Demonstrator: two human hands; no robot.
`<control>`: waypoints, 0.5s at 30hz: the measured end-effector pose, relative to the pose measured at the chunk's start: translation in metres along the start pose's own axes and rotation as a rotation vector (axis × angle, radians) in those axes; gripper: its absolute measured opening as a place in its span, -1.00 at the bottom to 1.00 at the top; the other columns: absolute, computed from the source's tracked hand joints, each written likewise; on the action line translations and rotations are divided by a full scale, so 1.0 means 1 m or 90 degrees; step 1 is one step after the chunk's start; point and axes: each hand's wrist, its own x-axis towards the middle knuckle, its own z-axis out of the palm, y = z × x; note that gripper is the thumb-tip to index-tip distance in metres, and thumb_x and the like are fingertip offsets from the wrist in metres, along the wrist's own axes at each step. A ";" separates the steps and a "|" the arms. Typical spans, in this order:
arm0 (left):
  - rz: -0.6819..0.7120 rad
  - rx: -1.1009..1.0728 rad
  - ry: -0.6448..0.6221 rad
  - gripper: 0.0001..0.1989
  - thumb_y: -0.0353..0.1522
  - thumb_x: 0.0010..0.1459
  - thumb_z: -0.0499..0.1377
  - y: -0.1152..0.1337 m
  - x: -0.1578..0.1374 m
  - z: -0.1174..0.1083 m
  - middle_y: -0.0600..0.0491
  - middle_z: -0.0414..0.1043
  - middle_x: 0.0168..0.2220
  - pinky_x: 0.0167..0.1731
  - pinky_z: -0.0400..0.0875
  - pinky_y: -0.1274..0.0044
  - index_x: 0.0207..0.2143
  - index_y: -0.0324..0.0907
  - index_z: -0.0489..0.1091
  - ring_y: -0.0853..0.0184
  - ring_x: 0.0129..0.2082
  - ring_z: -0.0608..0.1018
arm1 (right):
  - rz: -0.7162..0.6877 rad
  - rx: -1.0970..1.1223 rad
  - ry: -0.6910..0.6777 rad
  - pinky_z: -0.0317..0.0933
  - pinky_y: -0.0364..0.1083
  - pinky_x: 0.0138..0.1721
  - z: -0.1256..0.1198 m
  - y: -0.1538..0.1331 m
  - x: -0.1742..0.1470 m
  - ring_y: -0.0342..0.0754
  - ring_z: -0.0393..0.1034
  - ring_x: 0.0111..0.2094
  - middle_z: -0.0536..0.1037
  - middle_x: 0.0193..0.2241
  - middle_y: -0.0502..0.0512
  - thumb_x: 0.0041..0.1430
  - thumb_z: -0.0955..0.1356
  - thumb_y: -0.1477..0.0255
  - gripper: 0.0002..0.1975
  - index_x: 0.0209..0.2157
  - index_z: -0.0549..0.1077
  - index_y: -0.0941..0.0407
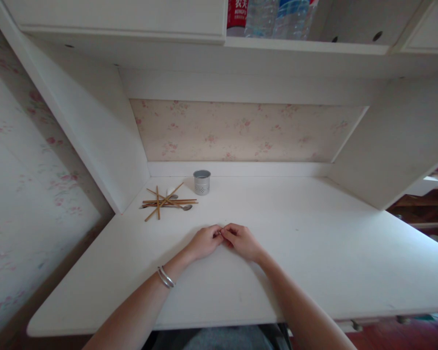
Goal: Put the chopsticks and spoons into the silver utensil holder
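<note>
Several slim brown chopsticks [158,209] lie crossed in a loose heap on the left of our desk [314,253], beyond our left hand [205,241]. Among them we see spoons [187,207], their bowls grey and shiny. Just right of the heap, near the back edge, a silvery cup [202,186] stands upright, small holes dotting its lower wall. Nearer us, the left hand and the right hand [243,242] meet, fingers bent and fingertips together; we cannot tell whether anything is pinched between them. Two silver bangles [167,277] circle our left wrist.

Our desk is white and smooth, faintly marked in spots. Behind it we see a pale panel [244,133] with pink flowers; flowers also pattern the wall [29,131] at left. Overhead, a white shelf [306,46] holds clear bottles [262,19]. Below right, we glimpse a reddish floor [379,336].
</note>
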 end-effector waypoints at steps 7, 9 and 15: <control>-0.020 0.020 -0.004 -0.73 -0.30 0.16 -0.01 0.001 0.000 0.000 0.03 0.53 -0.30 -0.30 0.33 0.56 -0.24 -0.18 0.45 0.32 -0.32 0.50 | -0.002 -0.021 -0.005 0.02 -0.20 -0.53 -0.001 0.000 0.000 -0.19 0.20 -0.56 0.40 -0.59 -0.05 0.20 0.24 0.25 -0.71 -0.39 0.49 0.12; -0.018 0.020 -0.004 -0.72 -0.29 0.17 -0.01 0.002 0.000 -0.001 0.03 0.53 -0.30 -0.30 0.33 0.56 -0.23 -0.18 0.45 0.32 -0.33 0.50 | 0.001 -0.018 -0.004 0.02 -0.20 -0.53 -0.001 0.000 0.000 -0.19 0.20 -0.56 0.40 -0.60 -0.05 0.21 0.23 0.25 -0.71 -0.39 0.49 0.12; -0.019 0.018 -0.003 -0.73 -0.31 0.16 -0.01 0.002 -0.001 0.000 0.03 0.53 -0.30 -0.31 0.33 0.55 -0.23 -0.18 0.45 0.32 -0.32 0.51 | 0.002 -0.017 -0.007 0.01 -0.20 -0.54 0.000 0.001 0.000 -0.19 0.21 -0.56 0.40 -0.59 -0.05 0.21 0.23 0.24 -0.71 -0.39 0.48 0.12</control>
